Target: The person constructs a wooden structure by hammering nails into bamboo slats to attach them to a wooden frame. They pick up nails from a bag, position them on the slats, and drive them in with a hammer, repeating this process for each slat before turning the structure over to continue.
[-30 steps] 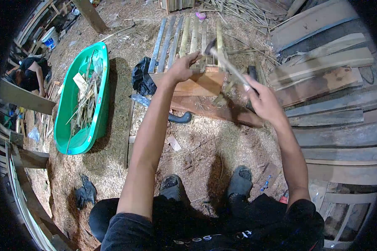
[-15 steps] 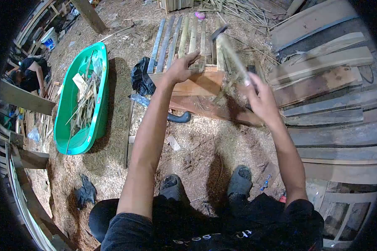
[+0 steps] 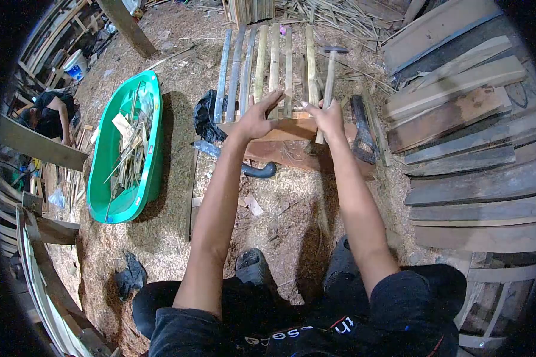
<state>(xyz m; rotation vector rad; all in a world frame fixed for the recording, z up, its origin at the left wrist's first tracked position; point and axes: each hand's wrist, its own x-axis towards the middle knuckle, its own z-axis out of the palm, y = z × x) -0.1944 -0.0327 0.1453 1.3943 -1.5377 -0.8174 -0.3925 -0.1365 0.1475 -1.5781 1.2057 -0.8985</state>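
A slatted wooden piece (image 3: 274,65) lies ahead of me, its spaced slats running away from a board (image 3: 292,130) at its near end. My left hand (image 3: 257,121) rests at that near end, fingers stretched and apart. Closed around the wooden handle of a hammer (image 3: 329,77), my right hand (image 3: 329,121) is just right of it, by the end of the board. The hammer's dark head points away from me, over the right side of the slats. Any nail at the slat ends is too small to make out.
A green tub (image 3: 95,178) of wood scraps stands left, with another person (image 3: 56,113) crouching beyond it. A handsaw (image 3: 362,128) lies right of the slatted piece. Planks (image 3: 470,154) line the right side. A black plastic bag (image 3: 207,119) and dark curved pipe-like object (image 3: 259,170) lie nearby.
The hammer has come down and left, from a raised tilt to nearly in line with the slats. My right hand has moved in close to my left. The saw now shows more fully.
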